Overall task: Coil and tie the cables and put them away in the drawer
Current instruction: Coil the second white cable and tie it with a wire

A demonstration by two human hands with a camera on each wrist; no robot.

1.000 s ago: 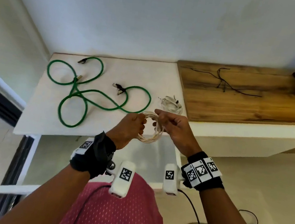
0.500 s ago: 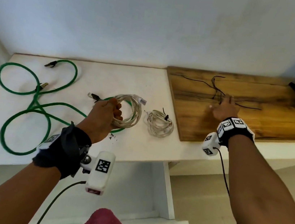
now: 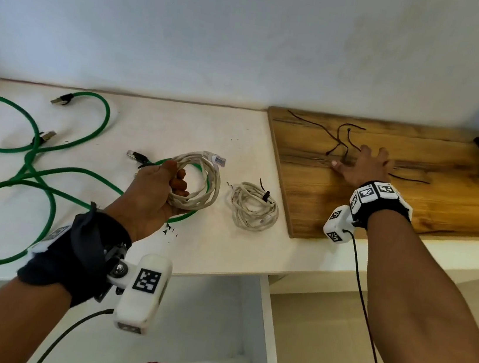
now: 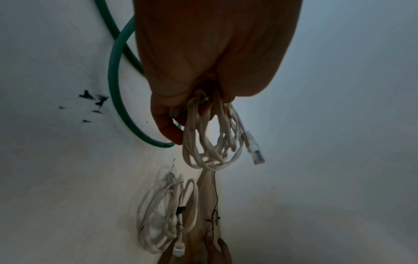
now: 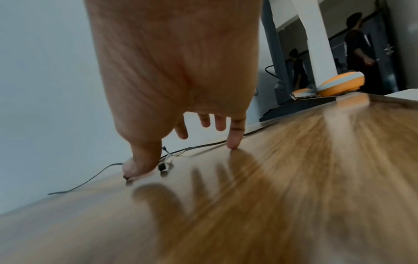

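Left hand [image 3: 157, 191] curls its fingers through a coiled white cable [image 3: 201, 182], held above the white table [image 3: 153, 126]; the loops hang from the fist and 1 clear plug [image 4: 254, 151] sticks out past the coil. Right hand [image 3: 363, 168] is spread flat — thumb and little finger touch the wooden board [image 3: 446, 192], holding nothing, right among the thin black ties [image 3: 341, 137]. A 2nd white coil [image 3: 254, 206], already tied, lies on the table between the hands. The green cable [image 3: 33, 171] sprawls loose at left — 1 loop passes under the left hand.
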